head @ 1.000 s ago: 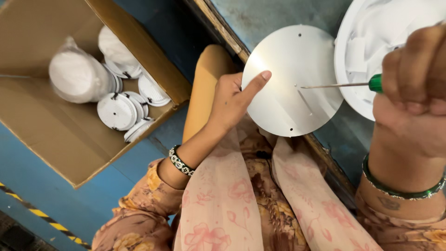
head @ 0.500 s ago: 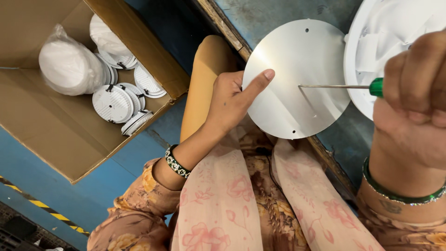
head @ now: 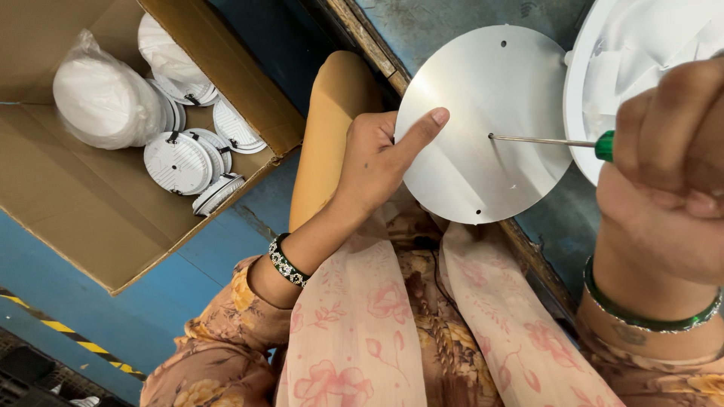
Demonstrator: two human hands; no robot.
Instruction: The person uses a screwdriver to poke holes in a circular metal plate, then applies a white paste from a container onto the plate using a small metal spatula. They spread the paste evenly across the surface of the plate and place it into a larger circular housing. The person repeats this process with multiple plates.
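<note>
My left hand [head: 377, 162] grips the left edge of a round silver metal disc [head: 483, 124], thumb pressed flat on its face. The disc has small holes near its rim and rests partly over the edge of a worn blue workbench [head: 452, 22]. My right hand [head: 671, 173] is shut on a green-handled screwdriver [head: 554, 141], whose thin shaft points left with its tip touching the disc near the middle. A white round plastic housing [head: 626, 75] lies on the bench just right of the disc, partly behind my right hand.
An open cardboard box [head: 98, 218] at the left holds several white round lamp bodies [head: 181, 162] and a bagged stack [head: 102, 102]. Below it runs a blue floor with a yellow-black striped line [head: 68, 335]. My lap in floral fabric fills the bottom.
The view has drifted slightly, so the box and disc sit a little differently in frame. Both hands keep the same hold; the screwdriver tip stays on the disc.
</note>
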